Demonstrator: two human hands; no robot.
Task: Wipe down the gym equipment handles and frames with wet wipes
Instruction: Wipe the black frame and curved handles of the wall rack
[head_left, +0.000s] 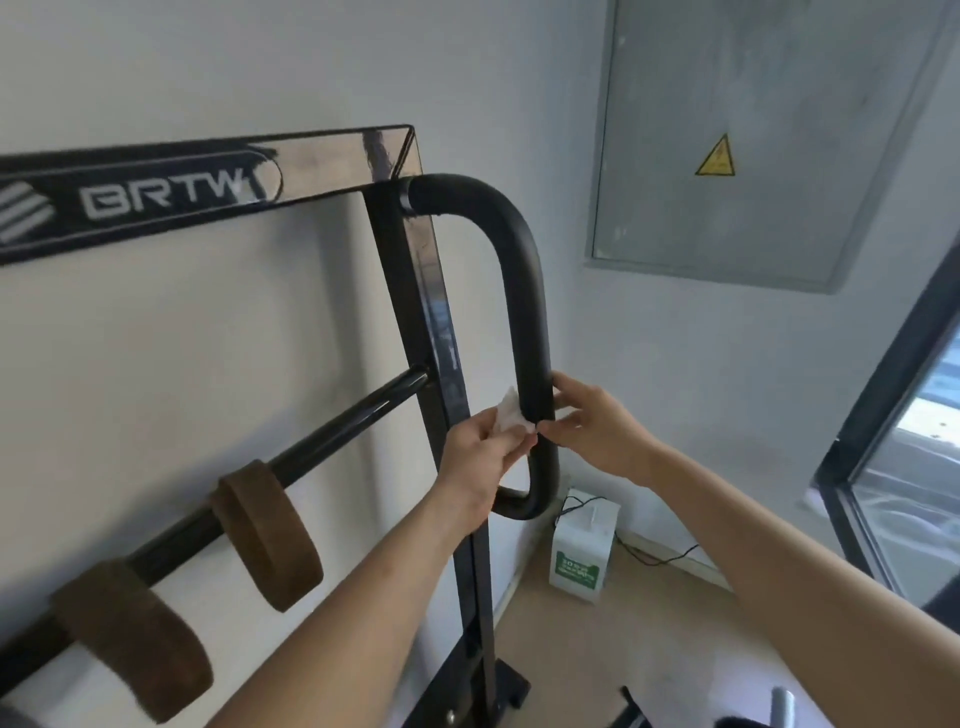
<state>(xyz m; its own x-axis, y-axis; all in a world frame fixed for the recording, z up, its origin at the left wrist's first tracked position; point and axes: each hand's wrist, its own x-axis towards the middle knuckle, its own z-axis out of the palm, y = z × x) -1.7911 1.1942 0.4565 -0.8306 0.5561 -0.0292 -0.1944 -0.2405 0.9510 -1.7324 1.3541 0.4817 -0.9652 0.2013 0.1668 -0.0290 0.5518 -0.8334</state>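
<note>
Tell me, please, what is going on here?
A person is wiping the padded handle of a black gym frame. The left hand holds a white wipe against the handle's lower stretch, while the right hand grips the handle from the other side. What looks like a wipes pack stands on the floor by the wall.

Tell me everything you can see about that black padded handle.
The padded handle is a matte black, foam-looking tube bent into a loop: it leaves the frame at its top, curves down, runs upright, hooks back at the bottom. The left hand holds a white wipe against its lower part; the right hand grips the other side.
</note>
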